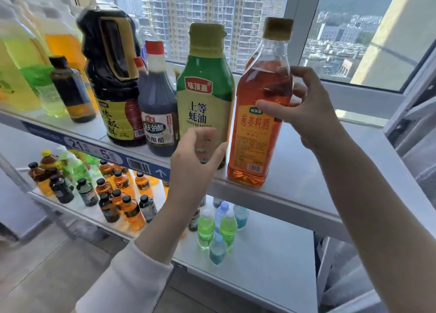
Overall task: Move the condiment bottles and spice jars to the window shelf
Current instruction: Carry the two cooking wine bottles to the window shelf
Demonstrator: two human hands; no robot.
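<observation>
Shelf — right hand round amber bottle, left hand by green bottle

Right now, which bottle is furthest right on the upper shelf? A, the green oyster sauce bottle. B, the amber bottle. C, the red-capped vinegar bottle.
B: the amber bottle ends the row, the oyster sauce bottle to its left and only bare upper shelf to its right.
</observation>
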